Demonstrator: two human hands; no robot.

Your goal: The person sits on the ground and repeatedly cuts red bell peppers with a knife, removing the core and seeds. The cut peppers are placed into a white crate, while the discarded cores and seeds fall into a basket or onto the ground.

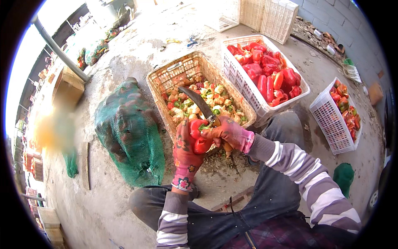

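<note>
In front of my body, my left hand (186,151), in a red flowered glove, is closed round a red bell pepper (202,145). My right hand (232,132), gloved alike, grips a curved knife (200,101). Its dark blade points up and to the left, over a beige plastic crate (216,68). The right fingers touch the pepper near its green stem end. Inside that crate lies a heap of cut-out pepper cores (213,99), pale with green stems and bits of red. The knife's handle is mostly hidden by my right glove.
Right of the cores, a white crate (234,79) is full of red peppers (269,74). A smaller white crate (331,128) farther right holds mottled red-green peppers. On the left lies a filled green mesh sack (132,128). Several crates (273,20) stand at the back.
</note>
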